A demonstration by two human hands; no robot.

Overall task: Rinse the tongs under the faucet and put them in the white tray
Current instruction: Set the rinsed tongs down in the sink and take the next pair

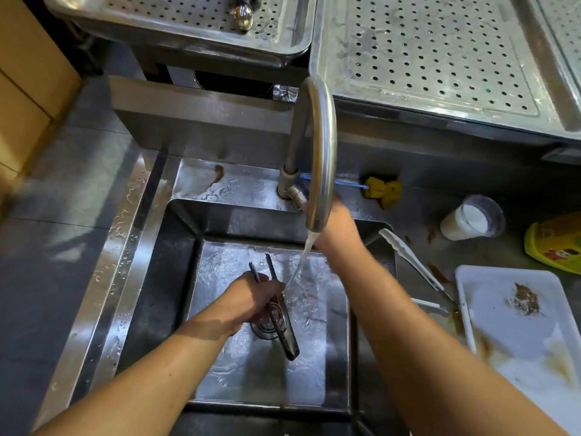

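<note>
Steel sink (176, 278), water running, dark tongs (283, 319) in your left hand (251, 302) at frame centre.

Your right hand (338, 231) reaches behind the faucet (317, 152) spout, which hides its fingers, so you cannot tell whether they grip anything. Your left fingers are clenched round the dark tongs near their middle; the two tips stick out above the knuckles toward the upper frame, the joined end points down past the palm over the drain, which is mostly covered. The stream lands just right of that fist. A second, pale pair of tongs (415, 265) leans on the sink's right rim beside the stained white tray (503, 309), whose lower corner is cut off at right.
</note>
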